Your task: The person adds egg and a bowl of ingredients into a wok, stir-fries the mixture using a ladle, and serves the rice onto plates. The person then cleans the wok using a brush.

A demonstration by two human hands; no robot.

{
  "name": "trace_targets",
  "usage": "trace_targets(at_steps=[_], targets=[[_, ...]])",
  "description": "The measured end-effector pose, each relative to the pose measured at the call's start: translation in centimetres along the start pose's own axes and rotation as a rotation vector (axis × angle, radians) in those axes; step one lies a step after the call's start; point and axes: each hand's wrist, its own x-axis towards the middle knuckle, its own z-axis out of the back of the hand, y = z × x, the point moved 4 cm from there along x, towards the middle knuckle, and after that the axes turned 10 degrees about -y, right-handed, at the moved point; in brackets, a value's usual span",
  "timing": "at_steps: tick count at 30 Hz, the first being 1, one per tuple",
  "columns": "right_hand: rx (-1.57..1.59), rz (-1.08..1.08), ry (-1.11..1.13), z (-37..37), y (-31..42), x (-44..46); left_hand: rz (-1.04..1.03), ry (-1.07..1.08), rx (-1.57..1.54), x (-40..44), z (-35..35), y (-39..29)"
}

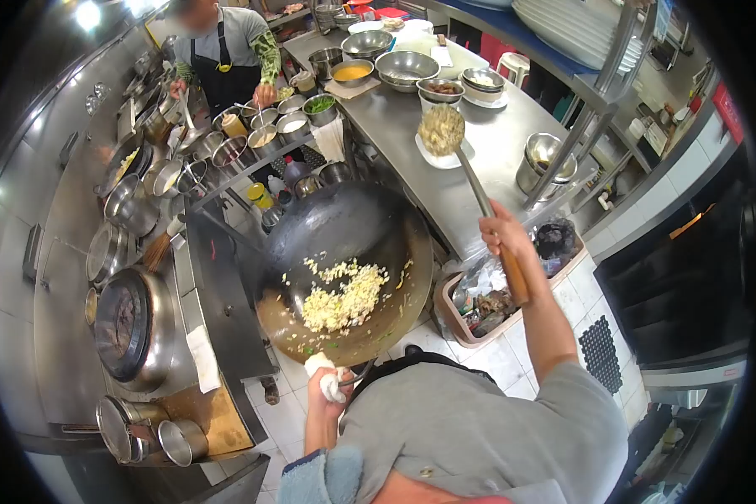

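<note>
A large dark wok point(336, 218) is tilted in front of me, with fried rice point(342, 298) in its lower part. My left hand point(328, 388) is closed on the wok's handle, with a white cloth point(321, 367) between. In my right hand point(504, 231) is the wooden handle of a long ladle point(476, 181). The ladle's bowl, heaped with rice point(441, 130), is over a white plate point(445, 155) on the steel counter; it hides much of the plate.
Metal bowls point(407, 67) stand on the steel counter point(500, 139). A waste bin point(466, 334) is below its near end. At the back left a co-worker point(227, 50) stands behind pots of ingredients point(292, 126). The stove side point(67, 277) runs along the left, with a lidded pot point(126, 323).
</note>
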Motion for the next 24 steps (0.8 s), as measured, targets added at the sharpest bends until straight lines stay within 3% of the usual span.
trace_targets(at_steps=[3,6,9,12,15,18,21,22,23,24], targets=[[-0.358,0.224,-0.202,2.0,-3.3,1.3,-0.206,-0.117,-0.017,-0.8,2.3,0.4],[-0.59,0.343,-0.333,3.9,-5.1,2.1,-0.153,0.01,0.042,-2.1,4.4,0.4],[-0.901,0.619,-0.434,5.9,-6.7,4.5,-0.229,-0.107,0.054,-3.4,6.3,0.6],[-1.066,0.718,-0.511,6.1,-6.6,4.3,-0.304,-0.152,0.033,-5.0,6.5,1.3],[-0.818,0.86,-0.448,6.2,-6.4,4.4,-0.281,-0.188,-0.001,-5.3,7.9,1.8],[-0.539,0.207,-0.228,1.9,-1.2,-4.1,-0.247,-0.176,-0.009,-5.2,8.5,1.9],[-0.578,0.187,0.057,-0.8,-1.8,-11.5,-0.273,-0.148,0.048,-5.0,7.2,2.4],[-0.649,0.044,0.146,-2.4,-1.9,-14.5,-0.268,-0.12,0.059,-4.7,6.4,2.5],[-0.807,0.527,0.29,-3.5,-3.7,-15.3,-0.258,-0.092,0.071,-4.5,6.2,2.6],[-0.998,0.465,0.398,-3.3,-6.6,-15.7,-0.226,-0.015,0.083,-3.2,7.0,2.5]])
